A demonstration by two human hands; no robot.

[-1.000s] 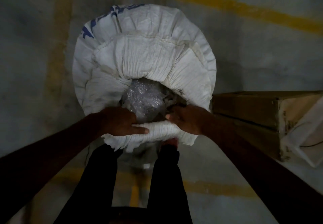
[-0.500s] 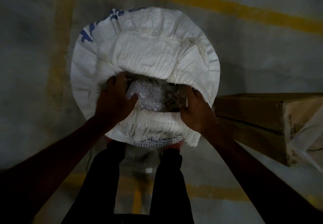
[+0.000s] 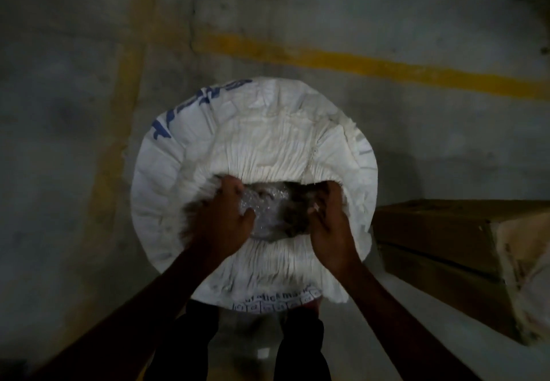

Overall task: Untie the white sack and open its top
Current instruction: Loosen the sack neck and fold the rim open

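Legs (image 3: 300, 348), two in dark trousers, stand nearest, at the foot of one white sack (image 3: 268, 130) on the concrete floor (image 3: 65, 142). Two hands are at its mouth: the left hand (image 3: 221, 220) grips the left rim, the right hand (image 3: 330, 223) grips the right rim. Between them shows clear plastic (image 3: 263, 208). One cardboard box (image 3: 440, 231) lies to the right. Beyond run two yellow lines (image 3: 387, 68).

Blurred blue lettering and a partly legible "…atics mark…" on the white sack (image 3: 268, 142).
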